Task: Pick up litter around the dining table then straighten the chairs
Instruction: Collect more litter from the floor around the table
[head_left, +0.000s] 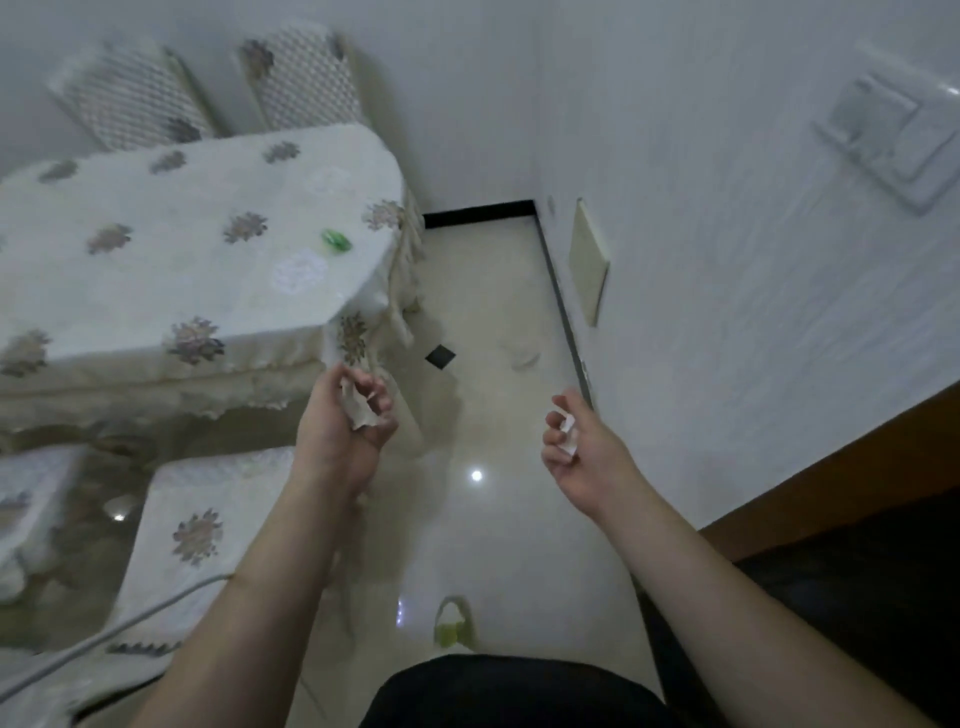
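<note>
Presently, both hands are seen raised over the pale glossy floor (498, 519), just off the near corner of the dining table (171, 249). The left hand (337, 426) is held beside that corner, its fingers curled round a crumpled piece of white paper (362, 410). The right hand (582, 447) is held further from the table, toward the white wall (753, 260), with a small white scrap (569, 430) pinched between its fingers; what the scrap is made of cannot be told, as the view is blurred. The table is covered with a cream cloth patterned with flowers, and a small green object (336, 242) is seen lying on the cloth near the table's far end. Two chairs (208, 88) with patterned backs are noted at the far side of the table, against the wall. A covered seat (208, 530) stands at the near side of the table, below the left forearm. A small dark square (440, 356) is noted on the floor just past the table corner. A yellowish object (453, 626), possibly litter, lies on the floor well short of the table, close to the person's body.
</note>
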